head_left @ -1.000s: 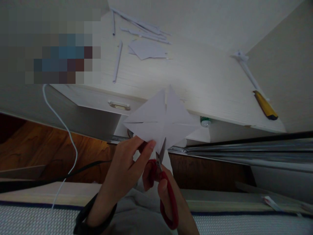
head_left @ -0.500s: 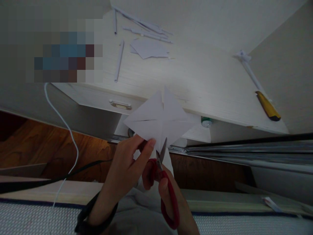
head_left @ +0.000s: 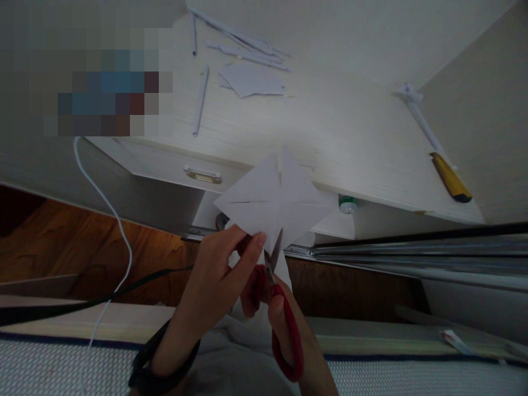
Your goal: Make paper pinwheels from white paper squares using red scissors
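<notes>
At the centre of the frame the left hand (head_left: pixel 223 269) pinches the lower edge of a white paper square (head_left: pixel 275 202), already slit along three diagonals. The right hand (head_left: pixel 284 319) grips red scissors (head_left: pixel 277 308), blades nosing into the bottom corner; that last cut looks barely begun.

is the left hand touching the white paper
Touching: the head view shows the left hand with its fingers pinching the white paper at its lower edge.

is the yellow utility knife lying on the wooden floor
No, the yellow utility knife lies on the pale wooden desk top, near its right edge.
</notes>
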Tool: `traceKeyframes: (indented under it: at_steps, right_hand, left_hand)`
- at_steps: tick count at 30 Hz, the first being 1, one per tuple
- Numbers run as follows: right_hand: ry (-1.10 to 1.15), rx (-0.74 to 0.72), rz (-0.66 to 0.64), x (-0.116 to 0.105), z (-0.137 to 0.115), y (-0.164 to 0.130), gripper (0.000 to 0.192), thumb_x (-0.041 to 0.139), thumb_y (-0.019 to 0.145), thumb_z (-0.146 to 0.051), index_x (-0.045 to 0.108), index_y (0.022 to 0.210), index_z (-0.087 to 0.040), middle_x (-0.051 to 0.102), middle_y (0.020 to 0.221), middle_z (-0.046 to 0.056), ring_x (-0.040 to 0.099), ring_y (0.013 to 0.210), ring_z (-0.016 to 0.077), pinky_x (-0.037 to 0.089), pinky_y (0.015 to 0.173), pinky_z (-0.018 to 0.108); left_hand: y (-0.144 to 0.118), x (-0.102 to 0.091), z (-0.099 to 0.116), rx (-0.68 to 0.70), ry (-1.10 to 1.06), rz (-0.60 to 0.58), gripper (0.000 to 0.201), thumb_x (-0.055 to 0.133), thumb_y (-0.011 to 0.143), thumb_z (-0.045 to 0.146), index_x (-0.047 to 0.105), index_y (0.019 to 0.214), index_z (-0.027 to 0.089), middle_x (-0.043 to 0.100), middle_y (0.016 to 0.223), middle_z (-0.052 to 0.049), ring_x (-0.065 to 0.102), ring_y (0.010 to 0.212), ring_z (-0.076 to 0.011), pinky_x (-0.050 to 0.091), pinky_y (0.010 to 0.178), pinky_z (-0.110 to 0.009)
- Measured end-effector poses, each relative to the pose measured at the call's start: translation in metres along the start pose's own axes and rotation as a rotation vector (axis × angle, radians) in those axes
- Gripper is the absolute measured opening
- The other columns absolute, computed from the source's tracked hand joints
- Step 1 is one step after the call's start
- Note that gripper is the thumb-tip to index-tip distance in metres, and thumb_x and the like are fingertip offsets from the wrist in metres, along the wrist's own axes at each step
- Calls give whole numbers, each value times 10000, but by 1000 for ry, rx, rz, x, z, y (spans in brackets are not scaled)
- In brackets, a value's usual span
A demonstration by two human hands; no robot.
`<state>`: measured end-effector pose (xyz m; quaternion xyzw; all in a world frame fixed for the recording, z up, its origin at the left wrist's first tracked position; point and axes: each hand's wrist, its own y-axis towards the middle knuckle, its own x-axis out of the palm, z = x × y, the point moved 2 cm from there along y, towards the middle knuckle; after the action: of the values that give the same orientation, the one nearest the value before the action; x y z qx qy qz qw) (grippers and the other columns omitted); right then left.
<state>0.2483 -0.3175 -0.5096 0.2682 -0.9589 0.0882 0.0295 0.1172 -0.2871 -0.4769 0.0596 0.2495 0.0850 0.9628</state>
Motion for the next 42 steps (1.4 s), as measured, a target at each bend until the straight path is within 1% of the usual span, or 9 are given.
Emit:
traceKeyframes:
  at_steps: [2,6,11,20,25,30,37,42]
  right_hand:
    - [9,12,9,0,0,1,615,294,892,-760,558,893,-204,538,760,29,470,657,158,357,558,286]
    - [26,10,16,0,0,0,600,310,898,-747,566,964,-209,540,774,26,475,662,159,365,565,283]
    - [13,-12,16,-1,1,-1,583,301,912,-731,566,913,-212,535,758,20,472,651,153,358,556,277]
    - [32,-1,25,-1,1,-2,568,319,912,-726,561,873,-215,533,747,14,473,653,153,358,568,270]
    - [72,21,16,0,5,-1,587,319,898,-747,537,849,-204,480,694,1,431,600,143,335,530,271]
    - [63,29,38,1,5,-1,578,317,897,-749,493,768,-214,435,627,-17,373,533,126,278,473,266]
    - [88,32,30,0,9,0,591,341,886,-756,502,745,-205,440,628,-16,377,541,121,291,480,258]
    - [67,62,30,0,9,-1,622,325,874,-777,497,716,-200,460,620,-12,397,541,118,297,496,257]
  left_hand:
    - [1,0,0,-2,-1,-8,309,488,884,214,444,579,221,458,487,68,441,432,-97,334,471,-247]
    - [1,1,0,-9,-3,-14,309,482,883,204,431,579,224,445,481,74,429,421,-95,325,466,-249]
    - [-1,1,1,-15,8,-18,313,480,876,222,428,568,227,441,469,72,421,410,-98,314,457,-257]
    - [-2,-1,-2,-76,35,-28,333,475,876,270,429,549,233,450,466,56,436,435,-119,324,482,-274]
    - [-3,1,-3,-83,42,-26,339,485,875,269,429,543,230,448,466,54,430,444,-121,314,479,-272]
    - [-5,0,-3,-93,26,-33,322,496,863,270,431,550,230,446,474,54,421,439,-119,310,463,-267]
    - [-4,0,-3,-93,59,-24,333,496,856,277,453,529,226,477,465,43,452,460,-127,331,487,-268]
    - [-2,1,-2,-102,25,-34,317,500,850,281,454,541,226,467,468,45,439,443,-122,323,462,-262]
